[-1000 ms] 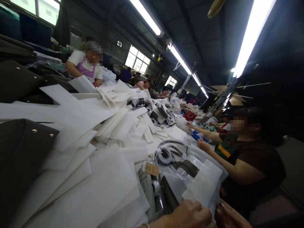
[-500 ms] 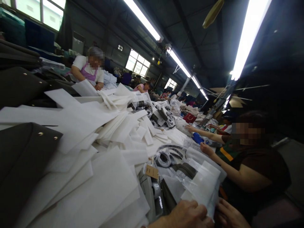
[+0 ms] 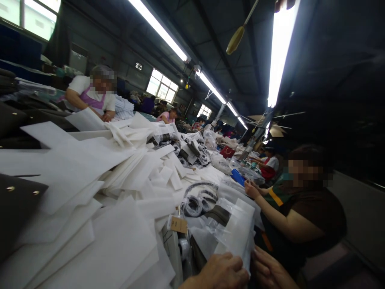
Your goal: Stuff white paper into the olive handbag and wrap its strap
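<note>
My left hand (image 3: 222, 273) and my right hand (image 3: 269, 271) are at the bottom edge, both gripping a white foam sheet inside a clear plastic sleeve (image 3: 237, 235) that stands up between them. Just left of my left hand a dark olive bag (image 3: 197, 257) and a white-wrapped part stick up from the pile. A brown paper tag (image 3: 179, 224) hangs above them. Wrapped grey straps (image 3: 195, 204) lie coiled further back on the table.
A deep heap of white foam sheets (image 3: 99, 180) covers the long table. Dark bags (image 3: 15, 204) lie at the left. A person in a brown shirt (image 3: 303, 216) works close on my right; another in white and purple (image 3: 90, 94) stands far left. More workers sit beyond.
The view has swung to the right and slightly up. My hands stay on the sleeved foam sheet, my right hand now showing more. The person on my right has drawn an arm in.
</note>
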`<state>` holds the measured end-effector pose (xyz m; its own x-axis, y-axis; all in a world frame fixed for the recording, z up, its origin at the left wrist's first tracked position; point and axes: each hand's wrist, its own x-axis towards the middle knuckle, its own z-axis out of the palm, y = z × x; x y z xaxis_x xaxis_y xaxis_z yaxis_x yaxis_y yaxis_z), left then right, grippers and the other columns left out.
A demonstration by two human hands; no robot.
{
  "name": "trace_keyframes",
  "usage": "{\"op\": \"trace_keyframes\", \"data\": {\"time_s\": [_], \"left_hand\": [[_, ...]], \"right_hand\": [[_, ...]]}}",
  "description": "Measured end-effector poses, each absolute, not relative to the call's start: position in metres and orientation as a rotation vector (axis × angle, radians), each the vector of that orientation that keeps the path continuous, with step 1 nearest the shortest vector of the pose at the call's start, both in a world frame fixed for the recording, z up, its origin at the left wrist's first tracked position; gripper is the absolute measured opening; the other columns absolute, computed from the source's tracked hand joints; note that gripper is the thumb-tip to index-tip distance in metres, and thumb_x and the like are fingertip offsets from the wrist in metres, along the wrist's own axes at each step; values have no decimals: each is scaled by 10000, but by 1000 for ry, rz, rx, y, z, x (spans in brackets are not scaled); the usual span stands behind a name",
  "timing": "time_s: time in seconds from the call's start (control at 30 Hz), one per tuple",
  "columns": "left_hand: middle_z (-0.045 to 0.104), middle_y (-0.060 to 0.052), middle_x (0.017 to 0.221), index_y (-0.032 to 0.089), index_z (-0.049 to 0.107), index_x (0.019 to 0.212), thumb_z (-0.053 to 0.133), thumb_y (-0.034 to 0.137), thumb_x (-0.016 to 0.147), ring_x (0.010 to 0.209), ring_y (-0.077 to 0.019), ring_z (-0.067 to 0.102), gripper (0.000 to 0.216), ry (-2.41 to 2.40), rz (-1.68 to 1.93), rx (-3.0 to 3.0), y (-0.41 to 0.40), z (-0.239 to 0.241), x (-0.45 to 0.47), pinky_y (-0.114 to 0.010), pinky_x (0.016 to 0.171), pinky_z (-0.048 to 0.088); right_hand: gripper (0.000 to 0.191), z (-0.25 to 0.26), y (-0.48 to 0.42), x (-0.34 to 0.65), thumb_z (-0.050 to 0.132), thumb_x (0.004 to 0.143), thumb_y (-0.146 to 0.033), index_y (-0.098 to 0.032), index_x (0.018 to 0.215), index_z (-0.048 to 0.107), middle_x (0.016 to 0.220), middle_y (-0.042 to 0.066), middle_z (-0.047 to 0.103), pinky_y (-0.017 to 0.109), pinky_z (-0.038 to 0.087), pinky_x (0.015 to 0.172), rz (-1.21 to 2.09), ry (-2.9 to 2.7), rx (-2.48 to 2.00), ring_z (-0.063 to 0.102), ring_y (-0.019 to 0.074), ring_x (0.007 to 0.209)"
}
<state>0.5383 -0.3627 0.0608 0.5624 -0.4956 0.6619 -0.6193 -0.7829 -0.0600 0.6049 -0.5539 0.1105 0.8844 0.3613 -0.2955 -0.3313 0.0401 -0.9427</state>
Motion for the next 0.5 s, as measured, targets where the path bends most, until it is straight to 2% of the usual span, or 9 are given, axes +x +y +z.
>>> {"op": "trace_keyframes", "data": {"time_s": [0.1, 0.2, 0.37, 0.5], "left_hand": [[591, 33, 770, 210, 535, 869, 617, 365, 941, 608, -121, 530, 189, -963, 987, 2627, -361, 59, 541, -281, 371, 175], [597, 31, 797, 209, 530, 880, 635, 357, 931, 639, -121, 545, 189, -956, 961, 2629, -360, 56, 543, -282, 383, 186], [587, 33, 780, 220, 531, 878, 633, 374, 934, 625, -121, 519, 192, -986, 995, 2636, -361, 50, 546, -289, 373, 166], [577, 39, 764, 221, 532, 856, 661, 391, 912, 604, -116, 499, 221, -1021, 1027, 2617, -360, 48, 545, -284, 373, 175]], "right_hand": [[438, 107, -548, 603, 930, 504, -244, -197, 720, 551, 485, -133, 324, 79, 220, 322, 549, 80, -1169, 274, -13, 349], [421, 106, -541, 600, 910, 554, -189, -192, 721, 525, 501, -131, 357, 77, 246, 335, 541, 79, -1042, 304, -14, 360], [486, 101, -533, 606, 924, 563, -266, -187, 619, 448, 442, -143, 258, 100, 173, 315, 617, 78, -1079, 202, -20, 332], [435, 96, -541, 614, 911, 584, -310, -187, 623, 496, 437, -137, 242, 109, 169, 318, 676, 18, -1180, 171, -13, 341]]}}
